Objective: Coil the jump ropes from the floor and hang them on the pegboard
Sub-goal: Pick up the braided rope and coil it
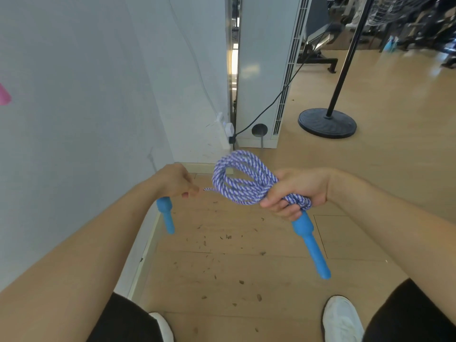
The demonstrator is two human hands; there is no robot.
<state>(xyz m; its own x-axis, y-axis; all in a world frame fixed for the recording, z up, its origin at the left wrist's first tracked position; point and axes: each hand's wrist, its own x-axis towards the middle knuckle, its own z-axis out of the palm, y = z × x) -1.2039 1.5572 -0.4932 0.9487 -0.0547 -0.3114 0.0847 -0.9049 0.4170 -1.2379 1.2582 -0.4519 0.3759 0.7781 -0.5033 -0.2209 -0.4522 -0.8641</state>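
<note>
A pale wall (74, 119) fills the left half of the frame and a light wooden floor (246, 255) the right and bottom. At upper centre a tall white unit (261, 70) with a slotted side stands on the floor against the wall. To its right, a black pole rises at a slant from a round black base (327, 123).

The person's bare forearms reach in from the lower corners. In the centre of the frame, held up over the floor, is the jump rope (241, 178), purple and white, wound into several loops. The right hand (296, 191) is curled tightly round the gathered end of the loops. A blue handle (311, 243) points down and right from under that fist. The left hand (176, 180), left of centre, grips the other blue handle (165, 214), which hangs down. A short strand of rope runs from the coil to this hand's fingertips.

A white shoe (341, 317) shows at lower right. A white power strip (223, 130) sits low on the wall. Small dark scraps dot the floor.
</note>
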